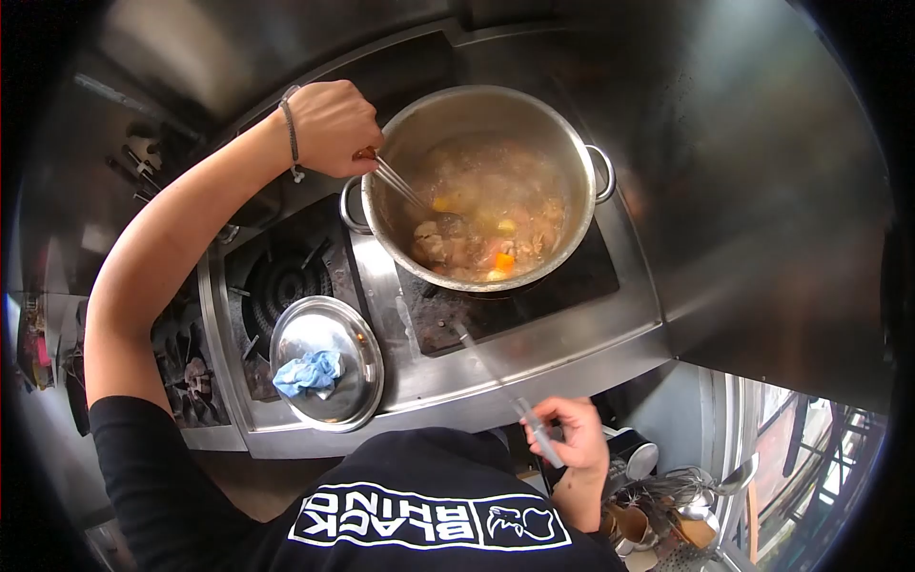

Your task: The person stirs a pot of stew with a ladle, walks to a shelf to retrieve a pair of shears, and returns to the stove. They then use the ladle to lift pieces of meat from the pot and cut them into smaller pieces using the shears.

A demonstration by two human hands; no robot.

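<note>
My left hand (335, 129) is closed over the pot's left side, gripping a metal cooking utensil (400, 181). Its shiny shaft slants into the broth, where the lower end is hidden. The large steel pot (478, 96) has two loop handles and holds steaming brown broth with pieces of meat (431, 246) and a bright orange chunk (503, 262). Down by my torso, my right hand (575, 434) is closed around the grey handle of a thin, long metal utensil (488, 367). That utensil points up and left toward the stove, its tip just below the pot; motion blurs it.
A round steel lid (324, 415) with a crumpled blue cloth (310, 373) on it rests over the left burner (286, 286). Whisks and ladles (681, 486) stand at lower right. Steel walls (762, 172) surround the stove. More utensils (143, 172) are at far left.
</note>
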